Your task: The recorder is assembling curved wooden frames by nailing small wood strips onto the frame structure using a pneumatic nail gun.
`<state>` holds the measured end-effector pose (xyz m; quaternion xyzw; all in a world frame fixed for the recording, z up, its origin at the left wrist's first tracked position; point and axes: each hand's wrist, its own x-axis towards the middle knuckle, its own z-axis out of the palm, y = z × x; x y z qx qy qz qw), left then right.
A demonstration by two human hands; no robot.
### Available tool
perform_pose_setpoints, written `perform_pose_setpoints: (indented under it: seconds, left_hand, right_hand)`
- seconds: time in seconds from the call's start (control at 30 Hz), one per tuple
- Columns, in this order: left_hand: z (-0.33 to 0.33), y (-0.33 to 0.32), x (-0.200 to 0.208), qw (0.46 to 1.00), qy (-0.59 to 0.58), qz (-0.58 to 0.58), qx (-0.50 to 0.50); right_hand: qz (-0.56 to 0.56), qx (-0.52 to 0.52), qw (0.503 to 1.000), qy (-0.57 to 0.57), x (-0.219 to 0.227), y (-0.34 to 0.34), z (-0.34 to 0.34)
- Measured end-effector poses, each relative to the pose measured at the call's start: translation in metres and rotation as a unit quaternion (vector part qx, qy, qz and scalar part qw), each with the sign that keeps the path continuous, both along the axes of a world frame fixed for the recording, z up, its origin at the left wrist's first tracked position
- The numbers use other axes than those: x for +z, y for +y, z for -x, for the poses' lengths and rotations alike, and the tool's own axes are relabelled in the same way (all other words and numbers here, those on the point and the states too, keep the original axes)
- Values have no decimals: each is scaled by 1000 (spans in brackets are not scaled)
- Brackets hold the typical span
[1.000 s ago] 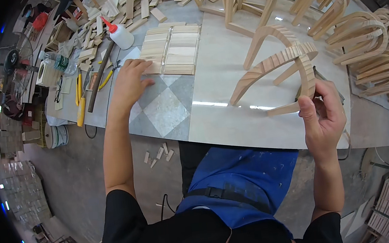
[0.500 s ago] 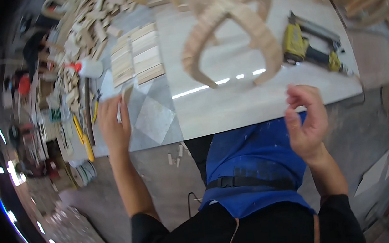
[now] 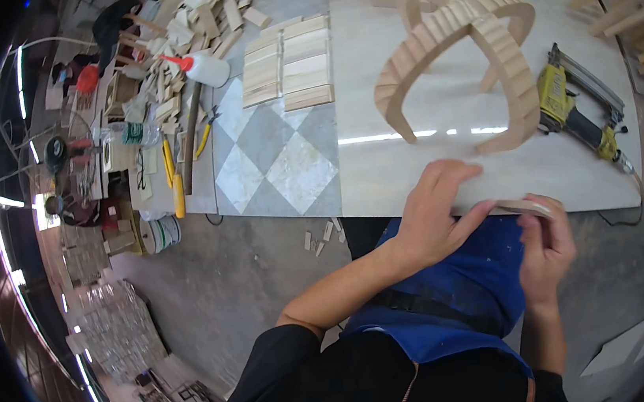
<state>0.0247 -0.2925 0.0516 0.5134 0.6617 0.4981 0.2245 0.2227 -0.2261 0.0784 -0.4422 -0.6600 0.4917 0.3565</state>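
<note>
Close to the table's near edge, my right hand pinches one end of a small wooden slat. My left hand is beside it with fingers apart; its thumb tip reaches the slat's other end, and I cannot tell if it touches. Just beyond my hands stands a curved wooden frame, built of crossing arched legs with ribbed outer faces. To its right lies a yellow and black nail gun. Flat wooden slats lie in two columns left of the frame.
A white bottle with a red nozzle is at the far left, near a heap of wood offcuts. Yellow-handled pliers and a dark bar lie nearby. More curved wooden parts crowd the far right.
My left hand has swung right from near the slat columns to my right hand. The slat it held is now in my right hand's grip. The view has shifted left.
</note>
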Motion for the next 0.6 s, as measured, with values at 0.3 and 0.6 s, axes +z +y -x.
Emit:
perform_pose_setpoints:
  seconds: [0.3, 0.6]
  left_hand:
    - [12, 65, -36, 985, 172, 23, 7]
    - [28, 68, -48, 982, 178, 65, -28]
  right_hand:
    - [-278, 65, 945, -160, 1, 62, 0]
    - [-403, 161, 879, -196, -59, 134, 32]
